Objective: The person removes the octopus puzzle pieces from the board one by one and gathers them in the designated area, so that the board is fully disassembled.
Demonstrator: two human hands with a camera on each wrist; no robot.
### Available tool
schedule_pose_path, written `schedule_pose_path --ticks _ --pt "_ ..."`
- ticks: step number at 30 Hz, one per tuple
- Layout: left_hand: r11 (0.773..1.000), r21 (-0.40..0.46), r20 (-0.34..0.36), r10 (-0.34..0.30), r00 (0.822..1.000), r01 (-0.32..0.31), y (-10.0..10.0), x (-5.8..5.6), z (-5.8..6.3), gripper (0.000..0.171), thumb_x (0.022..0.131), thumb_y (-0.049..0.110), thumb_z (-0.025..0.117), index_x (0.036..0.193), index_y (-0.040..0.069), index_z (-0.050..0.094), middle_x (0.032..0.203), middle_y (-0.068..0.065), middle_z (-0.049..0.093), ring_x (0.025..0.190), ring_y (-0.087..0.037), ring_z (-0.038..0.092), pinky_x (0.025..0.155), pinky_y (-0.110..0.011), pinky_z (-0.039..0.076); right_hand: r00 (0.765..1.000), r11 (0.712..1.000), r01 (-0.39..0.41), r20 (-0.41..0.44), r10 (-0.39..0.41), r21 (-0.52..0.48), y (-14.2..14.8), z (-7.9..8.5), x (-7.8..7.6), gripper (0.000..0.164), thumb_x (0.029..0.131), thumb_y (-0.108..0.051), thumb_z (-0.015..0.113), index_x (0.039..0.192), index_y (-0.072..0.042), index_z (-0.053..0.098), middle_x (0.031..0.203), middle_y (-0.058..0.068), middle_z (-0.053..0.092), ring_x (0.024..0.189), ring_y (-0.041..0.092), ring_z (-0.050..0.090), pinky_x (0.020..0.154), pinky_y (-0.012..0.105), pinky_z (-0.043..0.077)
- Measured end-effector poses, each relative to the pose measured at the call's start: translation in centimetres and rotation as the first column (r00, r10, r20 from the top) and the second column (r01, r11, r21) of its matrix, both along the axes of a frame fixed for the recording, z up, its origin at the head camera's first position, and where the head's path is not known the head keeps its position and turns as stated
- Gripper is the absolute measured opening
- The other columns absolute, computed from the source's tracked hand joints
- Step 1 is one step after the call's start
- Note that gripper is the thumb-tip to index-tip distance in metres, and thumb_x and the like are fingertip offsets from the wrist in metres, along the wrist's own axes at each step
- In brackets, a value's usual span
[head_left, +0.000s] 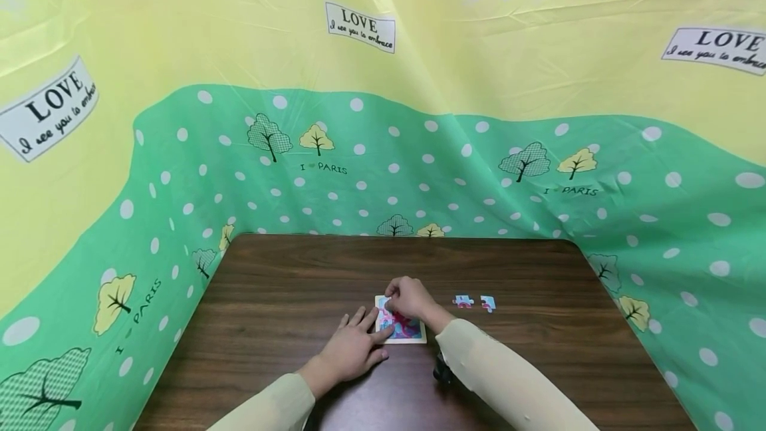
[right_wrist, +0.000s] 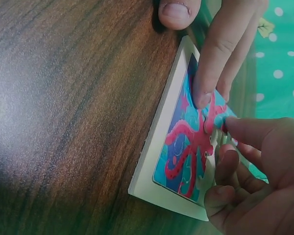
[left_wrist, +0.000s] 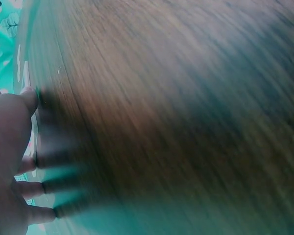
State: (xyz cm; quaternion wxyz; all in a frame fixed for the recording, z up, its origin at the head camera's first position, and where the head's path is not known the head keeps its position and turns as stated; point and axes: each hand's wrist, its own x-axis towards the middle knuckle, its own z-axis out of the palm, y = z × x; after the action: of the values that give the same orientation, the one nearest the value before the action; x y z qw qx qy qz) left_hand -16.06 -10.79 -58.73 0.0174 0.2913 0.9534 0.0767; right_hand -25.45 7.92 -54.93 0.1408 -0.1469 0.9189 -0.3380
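Observation:
A small jigsaw puzzle [head_left: 407, 332] shows a pink octopus on blue, set in a cream frame [right_wrist: 146, 188]. My left hand [head_left: 347, 351] lies at its left side with fingers spread and fairly straight; in the right wrist view its index finger [right_wrist: 204, 98] presses on the picture. Over the upper part of the board, my right hand [head_left: 411, 298] pinches a small blue puzzle piece [right_wrist: 221, 123] between thumb and index finger, close to a gap in the picture. Much of that piece is hidden by the fingers.
Two loose puzzle pieces, one [head_left: 463, 301] nearer the board and another [head_left: 488, 303] farther right, lie on the dark wooden table [head_left: 287, 271]. A yellow and green printed curtain [head_left: 419, 151] surrounds the table's back and sides. A small black object [head_left: 441, 371] shows under the right wrist.

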Motion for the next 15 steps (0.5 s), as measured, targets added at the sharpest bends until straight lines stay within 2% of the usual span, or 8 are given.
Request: schedule_pose_path --ticks 3,9,15 --pt "1.0 -0.004 -0.002 0.002 1.0 -0.002 -0.03 -0.05 0.0 0.053 0.103 0.057 0.05 0.152 0.037 0.05 0.162 -0.015 0.042 0.144 -0.045 0.043 0.106 -0.067 0.045 1.0 1.0 -0.001 -0.009 0.001 -0.004 0.0 0.1 -0.05 0.011 0.088 -0.009 0.077 0.098 -0.005 0.072 0.075 0.0 0.064 0.065 0.012 0.057 0.057 0.026 0.047" --pt "1.0 -0.004 -0.015 0.024 1.0 -0.025 0.03 -0.15 0.17 0.063 0.102 0.057 0.052 0.154 0.023 0.05 0.161 -0.012 0.043 0.145 -0.041 0.044 0.108 -0.064 0.044 1.0 0.999 -0.014 -0.013 0.013 -0.035 0.09 0.17 -0.22 0.008 0.089 -0.007 0.076 0.095 -0.005 0.071 0.077 0.0 0.065 0.064 0.012 0.058 0.054 0.026 0.048" --pt "0.999 0.005 -0.014 0.034 0.999 -0.034 0.11 -0.16 0.4 0.061 0.102 0.057 0.053 0.151 0.021 0.054 0.16 -0.011 0.045 0.143 -0.041 0.047 0.107 -0.063 0.046 1.0 0.997 -0.025 -0.006 0.025 -0.073 0.44 -0.21 -0.46 0.006 0.091 -0.009 0.076 0.095 -0.006 0.072 0.077 0.0 0.065 0.061 0.011 0.058 0.053 0.026 0.049"
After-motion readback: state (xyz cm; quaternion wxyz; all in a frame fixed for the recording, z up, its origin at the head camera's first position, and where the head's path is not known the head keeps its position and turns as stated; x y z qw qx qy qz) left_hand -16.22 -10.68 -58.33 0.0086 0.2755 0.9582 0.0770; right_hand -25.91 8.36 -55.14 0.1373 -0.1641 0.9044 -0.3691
